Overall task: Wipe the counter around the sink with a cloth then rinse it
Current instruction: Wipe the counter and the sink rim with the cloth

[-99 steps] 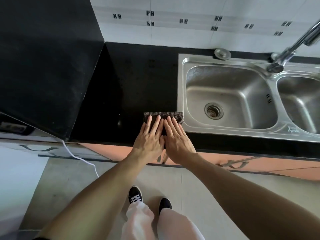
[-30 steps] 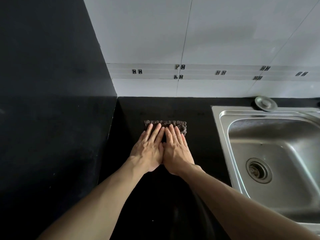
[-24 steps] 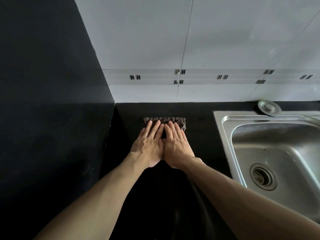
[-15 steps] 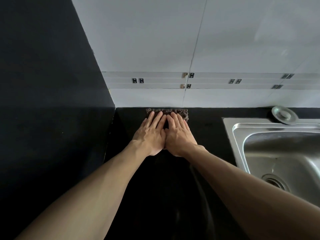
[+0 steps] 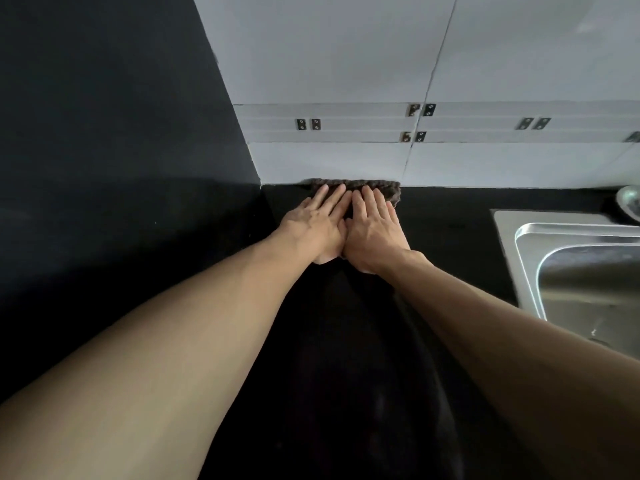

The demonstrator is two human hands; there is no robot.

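A dark folded cloth [image 5: 389, 187] lies flat on the black counter [image 5: 450, 237], its far edge against the white tiled wall. My left hand [image 5: 311, 225] and my right hand [image 5: 372, 230] press side by side on it with straight fingers, covering most of it. The steel sink [image 5: 571, 271] sits to the right, apart from the cloth.
A tall black panel [image 5: 121, 133] bounds the counter on the left. A round metal sink plug [image 5: 628, 206] lies at the back right by the sink rim. The white tiled wall [image 5: 381, 81] closes the back.
Both hands have pushed the cloth away from me across the counter, from its front edge to the back wall. The sink has slid toward the right edge of view.
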